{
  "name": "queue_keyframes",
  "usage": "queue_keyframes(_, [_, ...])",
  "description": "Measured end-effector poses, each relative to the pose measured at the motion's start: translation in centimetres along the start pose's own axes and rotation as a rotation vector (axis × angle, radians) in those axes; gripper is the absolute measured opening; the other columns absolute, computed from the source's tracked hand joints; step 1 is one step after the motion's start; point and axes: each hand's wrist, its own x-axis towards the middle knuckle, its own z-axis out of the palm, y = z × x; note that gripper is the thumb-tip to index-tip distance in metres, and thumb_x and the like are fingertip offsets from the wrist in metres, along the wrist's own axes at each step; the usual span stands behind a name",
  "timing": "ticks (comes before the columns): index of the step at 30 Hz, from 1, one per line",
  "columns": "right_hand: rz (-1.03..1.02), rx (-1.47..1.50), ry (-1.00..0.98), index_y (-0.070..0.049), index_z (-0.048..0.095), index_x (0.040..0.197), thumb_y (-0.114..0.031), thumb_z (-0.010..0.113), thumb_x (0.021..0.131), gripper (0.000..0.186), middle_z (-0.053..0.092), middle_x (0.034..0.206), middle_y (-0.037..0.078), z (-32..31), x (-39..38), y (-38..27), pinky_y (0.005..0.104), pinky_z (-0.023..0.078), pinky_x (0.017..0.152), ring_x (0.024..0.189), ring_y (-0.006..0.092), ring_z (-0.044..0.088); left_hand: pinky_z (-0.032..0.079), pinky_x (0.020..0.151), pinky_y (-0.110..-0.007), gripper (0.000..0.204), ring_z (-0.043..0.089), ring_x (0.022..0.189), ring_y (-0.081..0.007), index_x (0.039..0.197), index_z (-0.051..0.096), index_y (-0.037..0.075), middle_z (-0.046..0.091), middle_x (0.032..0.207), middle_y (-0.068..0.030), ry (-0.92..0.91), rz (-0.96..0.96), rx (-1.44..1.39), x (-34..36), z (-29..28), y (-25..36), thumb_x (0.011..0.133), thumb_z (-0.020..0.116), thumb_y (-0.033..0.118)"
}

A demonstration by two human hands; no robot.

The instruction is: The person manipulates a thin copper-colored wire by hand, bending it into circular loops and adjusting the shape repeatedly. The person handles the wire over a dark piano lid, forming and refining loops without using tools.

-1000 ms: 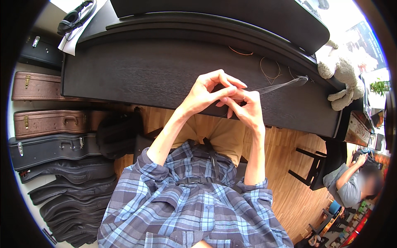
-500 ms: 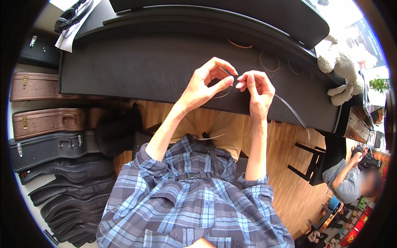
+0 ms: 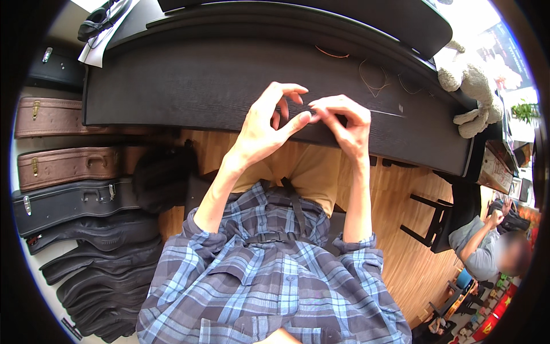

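Over the black bench top, my right hand [image 3: 344, 123] is closed in a pinch, thumb against fingers. A thin pale string [image 3: 387, 113] shows as a light streak just to its right; the end inside the fingers is hidden. My left hand [image 3: 269, 117] is close by on the left, its fingers curled but apart from the thumb. The left thumb tip reaches right up to the right fingertips; whether they touch I cannot tell. Farther back lie a thin loop of string [image 3: 374, 90], a copper-coloured strand [image 3: 331, 55] and another fine curved strand [image 3: 408, 88].
The black bench top [image 3: 172, 86] spans the front. A grey plush toy [image 3: 472, 86] sits at its right end, headphones [image 3: 102, 22] at the far left. Instrument cases [image 3: 69, 166] line the left side. A black stool [image 3: 427, 223] and a seated person [image 3: 481, 246] are at right.
The hands have shifted slightly left. The right one has turned into a tighter pinch, and the string that hung down to its right now shows as a level streak beside it.
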Motion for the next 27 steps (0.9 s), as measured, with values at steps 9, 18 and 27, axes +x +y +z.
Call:
queue_keyframes(9, [-0.128, -0.419, -0.086, -0.007, 0.078, 0.090, 0.000, 0.077, 0.072, 0.019, 0.076, 0.092, 0.006, 1.0, -0.9, 0.4, 0.0324, 0.060, 0.074, 0.081, 0.0224, 0.073, 0.044, 0.098, -0.038, 0.026, 0.060, 0.104, -0.0232, 0.111, 0.073, 0.012, 0.068, 0.102, -0.0033, -0.008, 0.412, 0.214, 2.1, 4.6, 2.0, 0.086, 0.077, 0.014])
queue_keyframes(18, [-0.046, -0.375, -0.064, -0.004, 0.069, 0.096, -0.003, 0.079, 0.074, 0.025, 0.071, 0.093, 0.008, 1.2, -1.2, 1.2, 0.0327, 0.055, 0.073, 0.082, 0.0201, 0.067, 0.055, 0.083, -0.034, 0.015, 0.067, 0.096, -0.0212, 0.097, 0.076, 0.006, 0.073, 0.100, -0.0054, 0.047, 0.531, 0.225, 1.3, 4.3, 1.9, 0.083, 0.076, 0.001])
queue_keyframes(27, [-0.074, 0.431, -0.126, 0.002, 0.060, 0.129, -0.042, 0.095, 0.069, 0.083, 0.066, 0.113, 0.017, -2.2, -3.5, -2.1, 0.0294, 0.052, 0.069, 0.076, 0.0169, 0.065, 0.060, 0.065, -0.028, 0.027, 0.073, 0.073, -0.0186, 0.098, 0.079, 0.003, 0.073, 0.084, -0.0098, 0.230, 0.560, 0.261, -1.9, -0.7, 3.1, 0.076, 0.074, -0.010])
